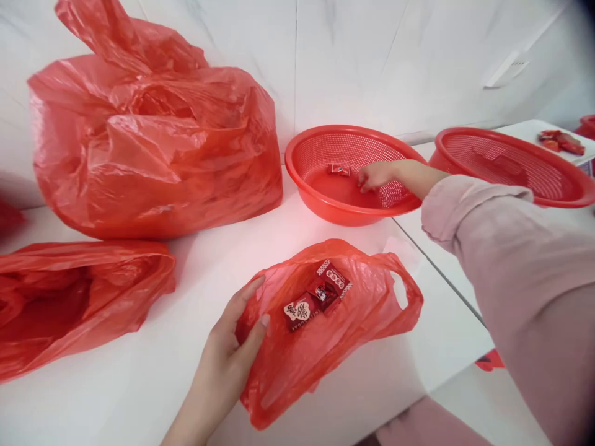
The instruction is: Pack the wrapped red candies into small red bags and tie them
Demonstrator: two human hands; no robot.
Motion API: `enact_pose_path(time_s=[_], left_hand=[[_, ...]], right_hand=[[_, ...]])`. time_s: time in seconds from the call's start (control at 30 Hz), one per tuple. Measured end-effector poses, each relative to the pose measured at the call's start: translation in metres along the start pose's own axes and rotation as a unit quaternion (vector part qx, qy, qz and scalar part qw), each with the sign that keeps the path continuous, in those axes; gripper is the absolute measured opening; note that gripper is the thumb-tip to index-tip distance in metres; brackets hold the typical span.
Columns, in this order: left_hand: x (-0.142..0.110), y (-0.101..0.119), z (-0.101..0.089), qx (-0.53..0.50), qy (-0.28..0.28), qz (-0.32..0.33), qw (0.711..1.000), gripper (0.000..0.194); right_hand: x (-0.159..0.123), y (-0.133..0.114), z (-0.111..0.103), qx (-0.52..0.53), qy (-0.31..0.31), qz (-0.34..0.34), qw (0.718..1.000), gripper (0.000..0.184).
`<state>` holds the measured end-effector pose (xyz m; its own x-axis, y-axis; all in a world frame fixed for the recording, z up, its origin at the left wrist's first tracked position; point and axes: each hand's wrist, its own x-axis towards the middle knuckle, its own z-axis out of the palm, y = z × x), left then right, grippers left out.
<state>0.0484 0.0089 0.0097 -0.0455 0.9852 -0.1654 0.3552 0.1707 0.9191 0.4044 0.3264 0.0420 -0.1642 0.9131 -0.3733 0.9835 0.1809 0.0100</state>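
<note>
The left hand (235, 337) held the near rim of a thin red plastic bag (344, 328), thumb and fingers apart; dark-red wrapped sweets (318, 296) lay inside. The right hand (377, 175) reached into a round red perforated plastic basket (346, 214), fingers curled, their grip unclear, beside a small red packet (339, 170). White bench (153, 384) showed between bag and basket.

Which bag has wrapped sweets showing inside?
The middle open bag, touched by the left hand; none show in the big bag or the left open bag.
</note>
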Motion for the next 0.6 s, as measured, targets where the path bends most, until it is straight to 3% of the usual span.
enact_pose_path(time_s=[0.07,0.13,0.27,0.37,0.43,0.47,0.5,0.53,0.6], left_hand=[[0.001,-0.001,-0.001,0.007,-0.01,0.01,1.0,0.055],[0.0,0.0,-0.001,0.009,-0.008,0.005,1.0,0.055],[-0.002,0.003,0.0,-0.001,-0.002,-0.001,1.0,0.054],[-0.002,0.004,0.0,-0.015,-0.002,0.006,1.0,0.055],[-0.002,0.002,-0.001,-0.026,-0.004,0.009,1.0,0.056],[-0.002,0.001,-0.002,-0.028,-0.008,0.012,0.999,0.056],[-0.001,0.0,-0.002,-0.027,-0.014,0.016,0.999,0.056],[-0.001,-0.002,-0.002,-0.024,-0.02,0.019,0.999,0.056],[0.001,-0.005,-0.002,-0.018,-0.029,0.023,0.999,0.057]], right_hand=[[0.003,-0.003,0.001,0.018,-0.071,-0.006,0.997,0.041],[0.003,-0.007,0.0,0.034,-0.099,-0.004,0.995,0.039],[-0.012,-0.022,-0.015,0.099,-0.048,-0.017,0.994,0.019],[-0.05,-0.045,-0.033,0.201,0.046,-0.091,0.974,0.034],[-0.088,-0.068,-0.039,0.296,0.093,-0.158,0.938,0.044],[-0.108,-0.081,-0.039,0.389,0.096,-0.196,0.895,0.046],[-0.129,-0.095,-0.036,0.472,0.08,-0.23,0.847,0.046],[-0.149,-0.108,-0.032,0.519,0.053,-0.248,0.816,0.046],[-0.181,-0.128,-0.022,0.573,-0.015,-0.261,0.777,0.047]])
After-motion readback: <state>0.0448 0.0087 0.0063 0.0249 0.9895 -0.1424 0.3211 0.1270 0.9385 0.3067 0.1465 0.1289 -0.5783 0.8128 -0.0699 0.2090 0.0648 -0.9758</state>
